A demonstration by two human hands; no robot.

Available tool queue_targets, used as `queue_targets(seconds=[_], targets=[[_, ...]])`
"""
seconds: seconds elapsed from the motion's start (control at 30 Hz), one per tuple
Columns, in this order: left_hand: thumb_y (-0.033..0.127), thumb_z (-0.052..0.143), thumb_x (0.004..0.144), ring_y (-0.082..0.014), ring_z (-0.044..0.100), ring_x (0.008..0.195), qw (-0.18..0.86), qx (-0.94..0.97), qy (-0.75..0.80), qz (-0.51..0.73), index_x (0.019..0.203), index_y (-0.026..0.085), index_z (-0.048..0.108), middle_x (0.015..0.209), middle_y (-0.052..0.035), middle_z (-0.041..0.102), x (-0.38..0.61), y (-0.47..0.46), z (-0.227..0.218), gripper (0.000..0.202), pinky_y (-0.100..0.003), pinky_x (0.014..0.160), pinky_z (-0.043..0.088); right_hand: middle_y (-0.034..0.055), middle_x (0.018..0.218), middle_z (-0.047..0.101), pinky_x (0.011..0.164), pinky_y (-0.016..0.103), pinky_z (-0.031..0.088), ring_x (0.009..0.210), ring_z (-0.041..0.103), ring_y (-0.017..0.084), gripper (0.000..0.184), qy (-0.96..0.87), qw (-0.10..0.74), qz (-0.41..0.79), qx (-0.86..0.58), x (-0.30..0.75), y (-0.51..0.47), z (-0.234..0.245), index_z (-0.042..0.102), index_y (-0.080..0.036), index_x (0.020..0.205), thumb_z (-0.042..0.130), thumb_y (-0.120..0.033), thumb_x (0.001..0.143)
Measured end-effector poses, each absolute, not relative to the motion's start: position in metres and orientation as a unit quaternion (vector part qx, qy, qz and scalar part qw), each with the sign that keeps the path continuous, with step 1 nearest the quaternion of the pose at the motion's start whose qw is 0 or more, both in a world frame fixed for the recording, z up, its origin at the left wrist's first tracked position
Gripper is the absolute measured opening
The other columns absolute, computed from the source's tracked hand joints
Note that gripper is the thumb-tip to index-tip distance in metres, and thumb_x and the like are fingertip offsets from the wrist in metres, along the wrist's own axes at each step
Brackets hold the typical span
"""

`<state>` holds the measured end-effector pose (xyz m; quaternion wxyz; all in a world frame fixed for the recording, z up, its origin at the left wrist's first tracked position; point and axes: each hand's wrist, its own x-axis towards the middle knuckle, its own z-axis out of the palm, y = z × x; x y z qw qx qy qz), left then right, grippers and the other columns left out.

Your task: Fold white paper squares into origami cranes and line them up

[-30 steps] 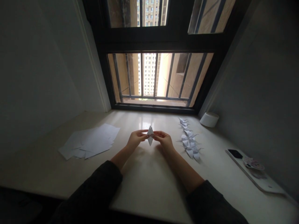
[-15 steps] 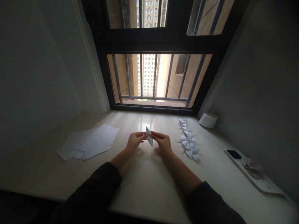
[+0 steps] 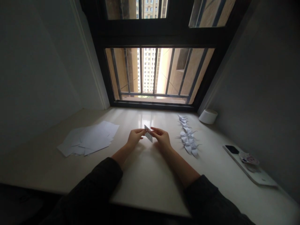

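Note:
A small piece of folded white paper (image 3: 148,137), shaped like a narrow diamond, is held up between my hands over the pale sill. My left hand (image 3: 135,137) pinches its upper left side between thumb and fingers. On the other side, my right hand (image 3: 162,137) has its thumb against the paper, with the index finger lifted a little off its edge. Right of my hands stands a column of several folded paper cranes (image 3: 188,137). Loose sheets of white paper (image 3: 96,137) lie overlapping to the left.
A white roll-shaped object (image 3: 208,116) stands in the far right corner by the wall. Nearer on the right lies a white phone (image 3: 255,172) with a decorated grip on its back. A dark-framed window (image 3: 152,107) with bars outside closes off the back.
The folded paper has tilted a little further in my fingers. My right index finger has come up off its edge. The whole view has shifted slightly.

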<state>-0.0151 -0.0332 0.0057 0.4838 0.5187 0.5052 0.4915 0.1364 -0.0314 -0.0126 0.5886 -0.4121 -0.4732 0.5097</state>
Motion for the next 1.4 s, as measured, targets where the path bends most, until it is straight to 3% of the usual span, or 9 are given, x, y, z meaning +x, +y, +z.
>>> queue_targets(seconds=[0.13, 0.37, 0.77, 1.1, 1.4], targets=[[0.052, 0.069, 0.064, -0.0203, 0.063, 0.078, 0.485, 0.523, 0.503, 0.488, 0.084, 0.015, 0.074, 0.081, -0.0094, 0.071, -0.015, -0.033, 0.004, 0.042, -0.027, 0.063, 0.043, 0.0082, 0.079, 0.073, 0.066, 0.032, 0.048, 0.074, 0.064, 0.022, 0.039, -0.475, 0.552, 0.517, -0.45, 0.139, -0.031, -0.014, 0.075, -0.018, 0.081, 0.076, -0.046, 0.055], [0.05, 0.07, 0.063, -0.0211, 0.062, 0.078, 0.439, 0.563, 0.474, 0.515, 0.083, 0.017, 0.075, 0.084, -0.0081, 0.072, -0.013, -0.031, 0.003, 0.039, -0.027, 0.064, 0.043, 0.0068, 0.078, 0.073, 0.064, 0.029, 0.045, 0.071, 0.063, 0.018, 0.035, -0.462, 0.543, 0.555, -0.429, 0.143, -0.028, -0.017, 0.075, -0.019, 0.078, 0.079, -0.042, 0.052], [0.046, 0.07, 0.064, -0.0186, 0.059, 0.079, 0.479, 0.503, 0.497, 0.52, 0.082, 0.018, 0.075, 0.083, -0.0066, 0.071, -0.009, -0.035, 0.008, 0.034, -0.027, 0.065, 0.04, 0.0048, 0.076, 0.071, 0.06, 0.028, 0.044, 0.066, 0.061, 0.016, 0.036, -0.477, 0.542, 0.547, -0.423, 0.136, -0.031, -0.015, 0.074, -0.019, 0.08, 0.074, -0.048, 0.057], [0.049, 0.069, 0.064, -0.0165, 0.056, 0.074, 0.476, 0.523, 0.497, 0.502, 0.081, 0.017, 0.074, 0.077, -0.0066, 0.069, -0.014, -0.03, 0.004, 0.037, -0.026, 0.064, 0.04, 0.002, 0.062, 0.067, 0.059, 0.027, 0.04, 0.057, 0.055, 0.013, 0.031, -0.526, 0.521, 0.524, -0.42, 0.135, -0.037, -0.01, 0.074, -0.019, 0.066, 0.071, -0.049, 0.061], [0.049, 0.072, 0.061, -0.0179, 0.057, 0.083, 0.524, 0.448, 0.48, 0.543, 0.085, 0.018, 0.074, 0.089, -0.008, 0.068, -0.012, -0.033, 0.007, 0.04, -0.026, 0.067, 0.039, 0.0009, 0.058, 0.064, 0.056, 0.025, 0.036, 0.054, 0.052, 0.012, 0.032, -0.555, 0.514, 0.507, -0.413, 0.134, -0.041, -0.007, 0.072, -0.016, 0.066, 0.071, -0.048, 0.063]])
